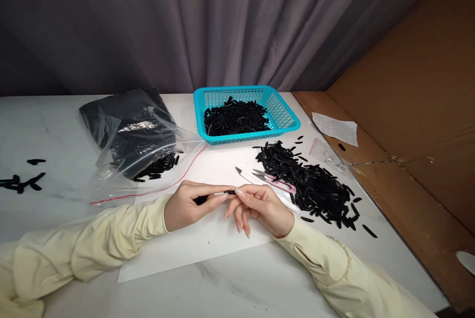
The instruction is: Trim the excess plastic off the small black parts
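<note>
A dark grey curtain hangs across the top of the frame, above a pale, marble-patterned surface that spreads along the bottom. Brown board rises on the right side. A white sheet lies at the centre, under both hands. Pale yellow sleeves reach in from the lower left and lower right.

At left of centre, a dark packet is partly overlapped by a clear bag with a red line along its edge; black pieces show at its lower part. At upper centre, a turquoise basket holds many more. A loose heap of them lies right of centre.

The left hand and right hand meet at the centre, the fingers of both pinching a small black piece between thumb and forefinger; the right hand's other fingers hang loose. More black shows inside the left hand's grip.

A paper slip at right carries printed lines too small to read. Pink-handled snips and a pointed blade lie beside the heap. A few stray pieces sit at the far left.
</note>
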Demonstrator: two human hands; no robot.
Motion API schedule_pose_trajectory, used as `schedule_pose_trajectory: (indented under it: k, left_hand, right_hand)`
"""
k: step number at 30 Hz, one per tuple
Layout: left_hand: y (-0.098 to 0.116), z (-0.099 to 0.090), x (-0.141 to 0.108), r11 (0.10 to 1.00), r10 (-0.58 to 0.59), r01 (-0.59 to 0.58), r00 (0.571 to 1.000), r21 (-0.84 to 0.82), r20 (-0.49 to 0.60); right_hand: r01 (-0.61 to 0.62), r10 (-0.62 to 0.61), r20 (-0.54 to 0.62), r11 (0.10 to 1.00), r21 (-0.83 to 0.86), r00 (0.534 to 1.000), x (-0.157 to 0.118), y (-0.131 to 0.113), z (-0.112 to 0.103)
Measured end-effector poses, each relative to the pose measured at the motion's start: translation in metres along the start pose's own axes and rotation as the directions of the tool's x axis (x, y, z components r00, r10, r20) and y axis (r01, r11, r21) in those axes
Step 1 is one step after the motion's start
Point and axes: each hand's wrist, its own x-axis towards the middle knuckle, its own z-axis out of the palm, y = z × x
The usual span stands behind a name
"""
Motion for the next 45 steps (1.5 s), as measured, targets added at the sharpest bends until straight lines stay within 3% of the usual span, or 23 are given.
schedule_pose_trajectory:
  k: [13,27,45]
  left_hand:
    - [0.0005,0.0015,0.0016,0.999,0.033,-0.033,0.999,-0.010,-0.019]
    - [-0.0012,-0.0006,-0.0012,0.998,-0.045,0.043,0.998,0.049,0.039]
    - [0.0008,0.0008,0.0013,0.996,-0.087,0.087,0.996,0.028,0.015]
  right_hand:
    - [-0.020,0.021,-0.038,0.999,0.034,0.999,0.0002,-0.0020,0.0021]
    - [0.015,-0.012,-0.096,0.999,0.034,0.995,-0.0010,-0.0008,0.0004]
    - [-0.013,0.019,-0.107,0.999,0.052,0.994,0.0005,-0.0037,0.0028]
